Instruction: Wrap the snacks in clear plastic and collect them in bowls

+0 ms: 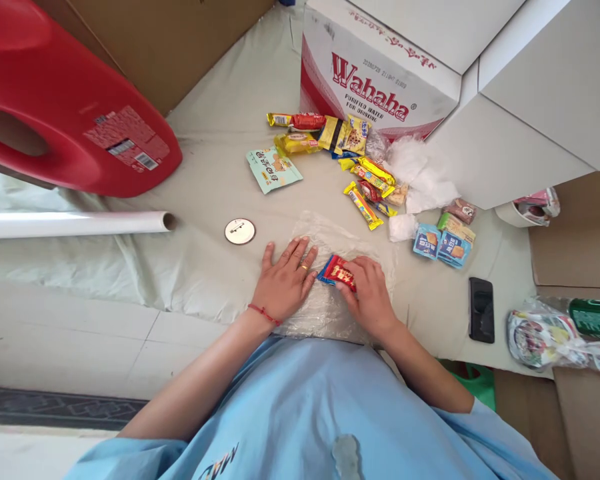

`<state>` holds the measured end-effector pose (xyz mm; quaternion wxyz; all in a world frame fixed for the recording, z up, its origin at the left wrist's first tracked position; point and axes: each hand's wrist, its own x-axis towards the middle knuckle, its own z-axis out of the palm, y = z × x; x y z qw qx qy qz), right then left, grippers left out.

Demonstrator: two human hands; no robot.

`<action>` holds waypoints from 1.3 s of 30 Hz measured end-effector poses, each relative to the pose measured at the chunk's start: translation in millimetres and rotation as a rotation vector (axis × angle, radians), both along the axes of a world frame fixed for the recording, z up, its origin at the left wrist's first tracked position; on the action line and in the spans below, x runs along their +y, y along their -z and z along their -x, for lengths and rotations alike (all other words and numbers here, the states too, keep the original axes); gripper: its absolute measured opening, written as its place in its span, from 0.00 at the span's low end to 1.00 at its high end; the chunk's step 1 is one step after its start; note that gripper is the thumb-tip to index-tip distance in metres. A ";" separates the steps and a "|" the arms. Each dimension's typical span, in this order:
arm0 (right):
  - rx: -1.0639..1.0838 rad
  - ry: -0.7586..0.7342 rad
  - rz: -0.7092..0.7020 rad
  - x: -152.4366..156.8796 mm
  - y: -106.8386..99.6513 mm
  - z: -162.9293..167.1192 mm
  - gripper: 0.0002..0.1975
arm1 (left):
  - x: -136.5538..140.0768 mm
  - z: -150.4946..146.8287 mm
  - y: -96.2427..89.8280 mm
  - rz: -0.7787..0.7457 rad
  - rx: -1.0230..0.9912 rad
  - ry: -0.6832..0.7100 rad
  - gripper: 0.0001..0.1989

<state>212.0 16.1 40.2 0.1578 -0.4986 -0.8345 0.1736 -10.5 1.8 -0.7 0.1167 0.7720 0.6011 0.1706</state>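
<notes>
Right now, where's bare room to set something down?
Two patches of bare cloth: left, between the red jug, white round badge and mint-green packet; right, between the right hand, blue packets and phone. Crowded: snacks bunched before the Wahaha box; plastic film between the right hand and left hand.

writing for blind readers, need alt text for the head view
A person's right hand holds a small red-and-blue snack packet over clear crinkled plastic film, the left hand flat beside it; colourful wrapped snacks lie beyond, near a white-and-red cardboard water box.
</notes>
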 end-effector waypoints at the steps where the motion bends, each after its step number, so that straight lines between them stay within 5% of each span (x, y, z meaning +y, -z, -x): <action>1: -0.058 -0.003 0.015 -2.0 3.5 1.6 0.23 | 0.0 0.1 0.0 -0.003 -0.005 -0.001 0.27; 13: -0.188 -0.265 -0.004 10.9 10.9 -16.0 0.25 | 0.8 2.2 1.5 0.019 -0.011 0.005 0.27; 19: 0.033 -0.291 -0.021 4.5 -10.6 -45.1 0.28 | -2.8 26.6 -14.8 0.017 -0.109 0.030 0.28; 23: 0.155 -0.240 0.043 -33.3 -15.7 -79.4 0.22 | -21.3 56.6 -30.0 0.028 -0.198 0.300 0.24; 26: 0.083 -0.267 0.110 -64.6 -2.1 -93.6 0.18 | -36.9 75.7 -24.6 0.066 -0.204 0.519 0.21; 29: 0.103 -0.223 0.104 -78.4 12.5 -95.9 0.08 | -42.6 87.1 -13.7 0.092 -0.191 0.578 0.12; 34: 0.327 -0.182 0.269 -54.7 -0.1 -95.8 0.08 | -14.2 93.7 -25.0 0.253 -0.329 0.556 0.12; 39: 0.364 -0.007 0.420 -10.6 -23.9 -93.6 0.13 | 43.4 84.7 -43.3 0.384 -0.325 0.363 0.18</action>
